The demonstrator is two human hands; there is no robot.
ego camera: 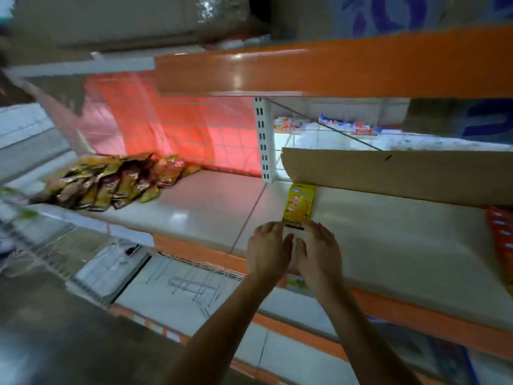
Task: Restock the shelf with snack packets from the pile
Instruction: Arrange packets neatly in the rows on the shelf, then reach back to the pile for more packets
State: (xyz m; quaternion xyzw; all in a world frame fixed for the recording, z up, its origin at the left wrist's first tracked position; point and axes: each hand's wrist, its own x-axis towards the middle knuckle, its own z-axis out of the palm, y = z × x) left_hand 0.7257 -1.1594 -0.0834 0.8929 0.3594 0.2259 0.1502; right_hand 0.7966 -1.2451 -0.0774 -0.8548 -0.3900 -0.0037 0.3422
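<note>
The left hand (268,247) and right hand (319,245), fingers nearly straight and gripping nothing, flank and touch the near end of a yellow packet (298,202) on the shelf (388,240), well right of the pile (111,182).

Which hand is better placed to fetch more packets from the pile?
Probably left: the left hand is nearer the snack packet pile; the right hand would have to reach across it.

Glossy yellow snack packet (298,202) on a smooth, shiny shelf (211,201) — matt brown cardboard (402,173) beside it
</note>
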